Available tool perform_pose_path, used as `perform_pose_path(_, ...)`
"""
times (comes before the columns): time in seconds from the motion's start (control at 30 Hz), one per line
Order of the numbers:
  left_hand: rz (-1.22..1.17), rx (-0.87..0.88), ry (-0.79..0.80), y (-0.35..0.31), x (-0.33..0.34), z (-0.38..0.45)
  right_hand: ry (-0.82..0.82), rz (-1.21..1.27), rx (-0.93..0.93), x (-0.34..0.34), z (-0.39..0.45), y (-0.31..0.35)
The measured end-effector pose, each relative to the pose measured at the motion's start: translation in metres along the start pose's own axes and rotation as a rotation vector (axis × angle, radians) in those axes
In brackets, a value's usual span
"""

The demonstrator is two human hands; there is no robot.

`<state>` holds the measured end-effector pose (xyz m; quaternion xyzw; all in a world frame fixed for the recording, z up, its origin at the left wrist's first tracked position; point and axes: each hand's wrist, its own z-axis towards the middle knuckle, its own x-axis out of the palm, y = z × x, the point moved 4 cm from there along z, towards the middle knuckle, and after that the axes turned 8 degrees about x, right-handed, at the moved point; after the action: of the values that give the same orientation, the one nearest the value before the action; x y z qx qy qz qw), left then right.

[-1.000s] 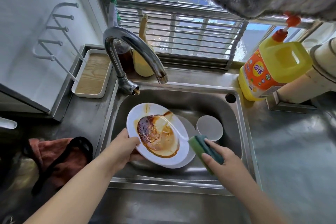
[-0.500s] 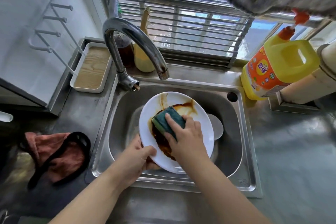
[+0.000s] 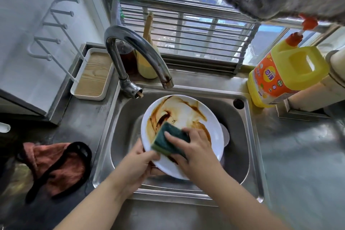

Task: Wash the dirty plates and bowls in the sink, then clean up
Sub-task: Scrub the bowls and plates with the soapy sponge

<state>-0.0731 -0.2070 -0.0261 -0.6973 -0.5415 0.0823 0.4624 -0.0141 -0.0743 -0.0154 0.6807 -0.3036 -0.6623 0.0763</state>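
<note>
- Plate (image 3: pixel 188 115), smeared brown, tilted over the sink (image 3: pixel 248 136), below the tap (image 3: pixel 138 50).
- Left hand (image 3: pixel 138 164) gripping its near-left rim.
- Right hand (image 3: pixel 196 147) pressing a sponge (image 3: pixel 168 140) onto its face, fingers curled round it.
- Bowl (image 3: pixel 225 136) in the sink, behind the plate.
- Soap jug (image 3: pixel 285 74) on the counter (image 3: pixel 298 155), right of the sink.

At the right of the frame, the yellow detergent jug (image 3: pixel 285 74) carries an orange label (image 3: pixel 268 80) with a yellow roundel holding two purple Chinese characters, too blurred to read with certainty. Smaller print and badges below them are illegible.
</note>
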Motion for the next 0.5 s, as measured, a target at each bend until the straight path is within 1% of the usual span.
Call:
perform_pose_path(0.03,-0.006,-0.008,-0.001,0.000,-0.003,-0.001,-0.008,-0.035,-0.011,-0.004,-0.007,-0.013)
perform_pose_path(0.07,-0.002,-0.019,-0.003,0.002,-0.006,-0.003,-0.010,-0.066,0.029,-0.009,-0.006,-0.030)
perform_pose_path(0.13,0.022,-0.053,0.007,0.008,-0.003,-0.005,-0.028,-0.102,0.172,-0.019,0.009,-0.062)
perform_pose_path(0.2,0.059,-0.071,0.039,0.012,0.005,-0.004,-0.123,-0.080,0.271,-0.026,0.036,-0.059)
perform_pose_path(0.23,0.066,-0.067,0.056,0.011,0.009,-0.001,-0.144,-0.035,0.271,-0.025,0.046,-0.042)
perform_pose_path(0.3,0.037,-0.032,0.047,0.005,0.012,0.003,-0.109,0.064,0.180,-0.012,0.050,-0.005)
perform_pose_path(0.37,-0.004,0.005,0.024,-0.003,0.006,0.005,-0.061,0.024,0.017,0.002,0.026,0.013)
perform_pose_path(0.43,-0.007,-0.008,0.031,-0.004,0.000,0.002,-0.025,-0.019,-0.069,0.001,0.002,-0.003)
perform_pose_path(0.47,0.011,-0.031,0.039,-0.001,-0.002,0.000,-0.029,-0.070,-0.074,-0.003,-0.002,-0.019)
perform_pose_path(0.5,0.038,-0.060,0.048,0.004,-0.003,-0.002,-0.043,-0.116,-0.019,-0.009,0.001,-0.035)
